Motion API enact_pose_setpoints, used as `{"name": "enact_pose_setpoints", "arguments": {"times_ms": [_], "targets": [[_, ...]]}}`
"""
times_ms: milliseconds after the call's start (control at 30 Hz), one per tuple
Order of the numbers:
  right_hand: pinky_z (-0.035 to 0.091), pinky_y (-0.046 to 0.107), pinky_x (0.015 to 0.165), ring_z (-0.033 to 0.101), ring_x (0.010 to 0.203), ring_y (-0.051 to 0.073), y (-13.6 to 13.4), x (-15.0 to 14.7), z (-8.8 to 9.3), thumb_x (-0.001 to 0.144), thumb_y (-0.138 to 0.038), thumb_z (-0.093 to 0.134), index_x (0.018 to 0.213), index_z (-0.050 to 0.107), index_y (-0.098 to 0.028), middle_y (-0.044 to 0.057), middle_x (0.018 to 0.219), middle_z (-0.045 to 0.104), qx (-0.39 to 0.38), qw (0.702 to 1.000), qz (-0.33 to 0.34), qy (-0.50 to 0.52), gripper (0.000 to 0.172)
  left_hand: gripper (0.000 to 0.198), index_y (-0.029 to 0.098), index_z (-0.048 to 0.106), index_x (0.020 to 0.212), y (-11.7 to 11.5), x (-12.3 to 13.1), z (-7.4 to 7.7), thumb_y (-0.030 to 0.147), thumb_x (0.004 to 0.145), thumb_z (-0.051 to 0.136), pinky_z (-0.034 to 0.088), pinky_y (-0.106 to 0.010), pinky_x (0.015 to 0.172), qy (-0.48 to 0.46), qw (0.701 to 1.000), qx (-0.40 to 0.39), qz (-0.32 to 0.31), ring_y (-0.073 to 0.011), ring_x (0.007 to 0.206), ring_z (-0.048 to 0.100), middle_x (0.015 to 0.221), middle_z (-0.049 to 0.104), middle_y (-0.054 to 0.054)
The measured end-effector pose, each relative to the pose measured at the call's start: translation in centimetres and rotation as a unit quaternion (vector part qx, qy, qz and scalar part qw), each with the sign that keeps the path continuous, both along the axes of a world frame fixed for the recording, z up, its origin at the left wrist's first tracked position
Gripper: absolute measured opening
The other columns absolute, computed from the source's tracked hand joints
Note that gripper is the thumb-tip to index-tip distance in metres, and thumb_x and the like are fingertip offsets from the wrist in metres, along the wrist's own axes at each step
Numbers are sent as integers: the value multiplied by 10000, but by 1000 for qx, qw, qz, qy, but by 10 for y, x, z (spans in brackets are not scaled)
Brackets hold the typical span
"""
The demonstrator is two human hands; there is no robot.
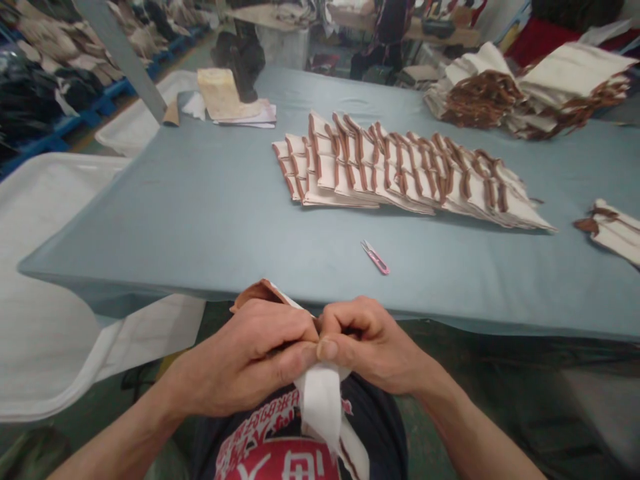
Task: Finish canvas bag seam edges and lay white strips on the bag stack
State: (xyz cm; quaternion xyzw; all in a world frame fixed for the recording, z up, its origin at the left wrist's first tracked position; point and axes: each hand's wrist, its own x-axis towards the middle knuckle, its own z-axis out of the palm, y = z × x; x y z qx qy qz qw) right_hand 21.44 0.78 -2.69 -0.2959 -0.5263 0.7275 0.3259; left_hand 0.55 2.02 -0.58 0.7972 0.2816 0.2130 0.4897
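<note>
Close to my body, at the table's near edge, my left hand [270, 350] and my right hand [363, 343] meet, thumbs side by side. Both are closed on a white fabric piece [323, 403] with brown edging. Its white end hangs down over my apron, and a brown flap [257, 293] sticks out above my left hand. The fingers hide the middle of the piece. Beyond my hands, a pair of pink-handled thread snips [376, 258] lies on the blue table cover [200, 220].
A long overlapping row of cream fabric pieces with brown trim [370, 160] lies across the table. Taller fabric stacks [480, 87] stand at back right, and another piece [617, 230] lies at the right. White plastic bins [45, 300] stand left. A person [393, 33] is in the background.
</note>
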Motion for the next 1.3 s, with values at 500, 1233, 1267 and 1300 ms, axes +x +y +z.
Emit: {"name": "enact_pose_setpoints", "arguments": {"times_ms": [500, 1233, 1267, 1300], "targets": [[248, 226, 503, 300, 556, 88, -5, 42, -6, 977, -516, 642, 688, 485, -195, -57, 617, 388, 38, 993, -98, -61, 460, 755, 144, 641, 753, 31, -6, -22, 748, 1005, 264, 404, -265, 593, -34, 988, -150, 1, -153, 619, 488, 681, 587, -28], [177, 228, 454, 233, 508, 78, 6, 63, -12, 948, -589, 630, 667, 464, -209, -84, 560, 314, 65, 987, -44, -141, 501, 329, 192, 548, 687, 32, -16, -15, 261, 1008, 529, 303, -241, 522, 81, 993, 61, -57, -89, 524, 469, 587, 509, 59], [171, 229, 451, 227, 504, 78, 5, 61, -11, 939, -579, 647, 662, 460, -211, -86, 555, 311, 55, 990, -43, -120, 497, 334, 193, 526, 664, 31, -17, -13, 244, 994, 533, 297, -242, 509, 72, 994, 68, -49, -85, 505, 458, 566, 495, 63], [171, 229, 450, 228, 502, 78, 3, 58, -10, 930, -567, 663, 658, 457, -212, -85, 554, 315, 43, 993, -51, -94, 492, 345, 194, 506, 644, 29, -17, -10, 230, 986, 528, 297, -238, 499, 59, 995, 70, -40, -81, 487, 446, 548, 485, 65]]}}
